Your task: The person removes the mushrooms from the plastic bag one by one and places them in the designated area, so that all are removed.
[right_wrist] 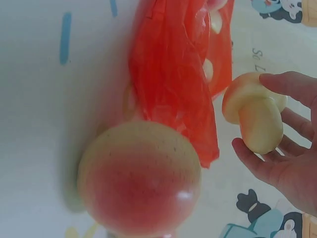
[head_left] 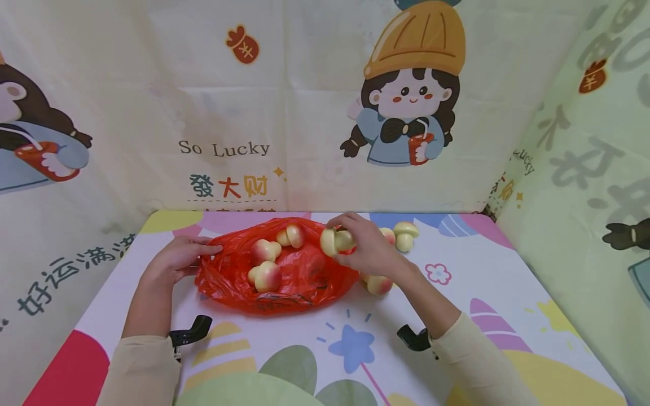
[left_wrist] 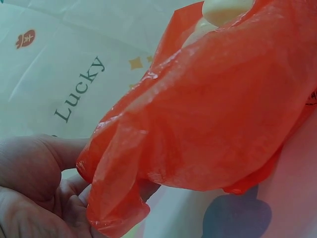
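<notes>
A red plastic bag (head_left: 225, 290) lies spread on the table with its mouth facing up, three toy mushrooms (head_left: 268, 276) with cream and pink caps inside it. My left hand (head_left: 179, 256) pinches the bag's left edge, thumb on one side and fingers on the other; in the left wrist view the film (left_wrist: 198, 134) hides some fingertips. Over the bag's right side, my right hand (head_left: 373, 245) grips another toy mushroom (right_wrist: 260, 124) between thumb and fingers. That mushroom is pale cream with a thick stem.
Right of the bag, several more toy mushrooms lie on the table, one by the back edge (head_left: 405, 235) and one partly behind the right forearm (head_left: 380, 285). A patterned cloth (head_left: 315, 113) hangs behind the table. Each wrist carries a small black mount (head_left: 413, 338).
</notes>
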`<state>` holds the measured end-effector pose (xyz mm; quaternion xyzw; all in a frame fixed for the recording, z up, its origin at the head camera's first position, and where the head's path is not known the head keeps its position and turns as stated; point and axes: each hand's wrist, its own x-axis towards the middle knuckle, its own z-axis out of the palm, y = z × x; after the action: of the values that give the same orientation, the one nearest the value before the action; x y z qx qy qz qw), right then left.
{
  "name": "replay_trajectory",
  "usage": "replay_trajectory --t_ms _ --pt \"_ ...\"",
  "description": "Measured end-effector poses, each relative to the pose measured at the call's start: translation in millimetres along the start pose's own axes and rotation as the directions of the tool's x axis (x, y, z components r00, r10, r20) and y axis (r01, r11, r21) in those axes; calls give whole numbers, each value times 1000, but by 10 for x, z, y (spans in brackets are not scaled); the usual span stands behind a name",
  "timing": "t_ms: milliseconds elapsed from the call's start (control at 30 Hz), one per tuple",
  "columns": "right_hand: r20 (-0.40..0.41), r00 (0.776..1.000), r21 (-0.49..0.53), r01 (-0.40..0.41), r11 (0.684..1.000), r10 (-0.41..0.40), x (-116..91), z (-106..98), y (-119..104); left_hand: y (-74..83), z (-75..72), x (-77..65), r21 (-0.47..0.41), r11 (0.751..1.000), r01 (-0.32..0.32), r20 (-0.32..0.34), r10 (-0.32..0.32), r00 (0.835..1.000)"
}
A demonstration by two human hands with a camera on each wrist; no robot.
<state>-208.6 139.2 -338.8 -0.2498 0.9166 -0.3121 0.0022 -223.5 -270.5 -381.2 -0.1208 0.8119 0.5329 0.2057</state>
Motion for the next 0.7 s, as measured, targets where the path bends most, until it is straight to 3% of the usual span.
replay_trajectory --t_ms 233,700 --pt "-32 999 -1 13 1000 -13 -60 -66 104 -1 8 -11 3 1000 -1 -4 1 1000" --pt "-67 992 45 -101 994 104 -244 -174 282 -2 7 1 13 1000 0 -6 0 1000"
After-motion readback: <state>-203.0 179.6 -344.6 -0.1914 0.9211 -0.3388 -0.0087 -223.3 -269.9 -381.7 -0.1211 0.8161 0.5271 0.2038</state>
